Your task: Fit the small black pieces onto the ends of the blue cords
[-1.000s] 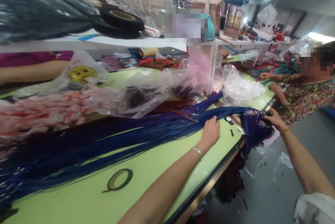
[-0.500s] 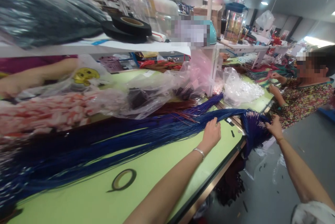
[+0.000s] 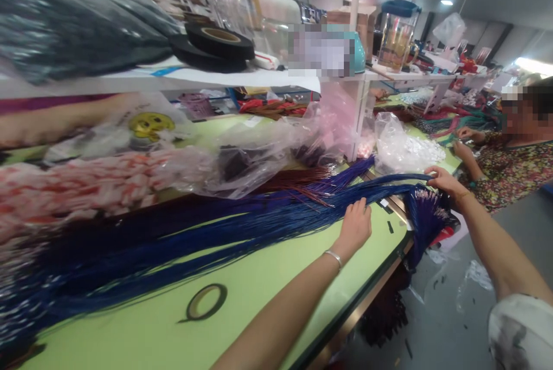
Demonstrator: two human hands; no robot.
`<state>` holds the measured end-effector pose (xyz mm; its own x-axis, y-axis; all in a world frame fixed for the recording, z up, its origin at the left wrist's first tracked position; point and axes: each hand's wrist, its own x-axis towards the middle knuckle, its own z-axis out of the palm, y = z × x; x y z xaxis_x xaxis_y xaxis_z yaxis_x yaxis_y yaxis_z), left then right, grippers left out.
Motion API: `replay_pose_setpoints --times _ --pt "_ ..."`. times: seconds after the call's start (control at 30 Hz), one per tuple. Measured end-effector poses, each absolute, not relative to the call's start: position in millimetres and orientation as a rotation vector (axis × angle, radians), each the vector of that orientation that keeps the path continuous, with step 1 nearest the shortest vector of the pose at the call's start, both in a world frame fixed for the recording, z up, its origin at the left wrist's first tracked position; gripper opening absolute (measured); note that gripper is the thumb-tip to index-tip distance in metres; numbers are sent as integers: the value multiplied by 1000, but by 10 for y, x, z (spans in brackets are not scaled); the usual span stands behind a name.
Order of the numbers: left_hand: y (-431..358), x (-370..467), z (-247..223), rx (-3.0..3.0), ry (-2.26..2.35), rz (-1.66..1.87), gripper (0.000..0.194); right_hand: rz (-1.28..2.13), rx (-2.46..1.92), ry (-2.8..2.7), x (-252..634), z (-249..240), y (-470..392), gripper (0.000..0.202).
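Blue wires [image 3: 268, 223]: long, loose, one lot

Right hand [image 3: 447, 182]: fingertips pinching the raised end of some strands, above a hanging purple-blue bundle [image 3: 425, 217] with pale tips. Left hand [image 3: 356, 225]: fingers bent at the near edge of the wires; whether they grip any, we cannot tell.

The lot: laid lengthwise along the green tabletop [image 3: 142, 338], fanning out at left, narrowing toward the right hand. Handling, in our judgement: each strand light and limp, the mass weightier, smooth, apt to slip and tangle; best taken as a gathered bunch near the narrowed end.

Near side: one roll of tape [image 3: 223, 294], flat. Far side: red-brown wires [image 3: 298, 177]; clear bags [image 3: 263, 148]. Above: white shelf [image 3: 242, 80]. Beyond, right: a co-worker in a patterned top [image 3: 514, 168].
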<state>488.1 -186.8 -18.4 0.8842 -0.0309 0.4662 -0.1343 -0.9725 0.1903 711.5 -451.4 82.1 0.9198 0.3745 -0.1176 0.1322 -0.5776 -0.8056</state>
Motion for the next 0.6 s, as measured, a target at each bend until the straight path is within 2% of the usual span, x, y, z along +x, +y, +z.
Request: replay_pose_setpoints --times 0.23,0.33,0.47,0.6 --pt "-1878 4881 -191 2828 -125 712 31 407 -2547 -660 7210 1000 -3786 41" --pt "-1885 4880 -179 2818 -142 708 32 362 -2591 -747 7161 1002 -3495 46" --pt "-1886 4880 -161 2801 -189 700 32 145 -2793 -965 6982 1014 -3168 59" --pt "-1891 4878 -141 2806 -246 692 33 -267 -3085 -927 6701 1005 -2929 61"
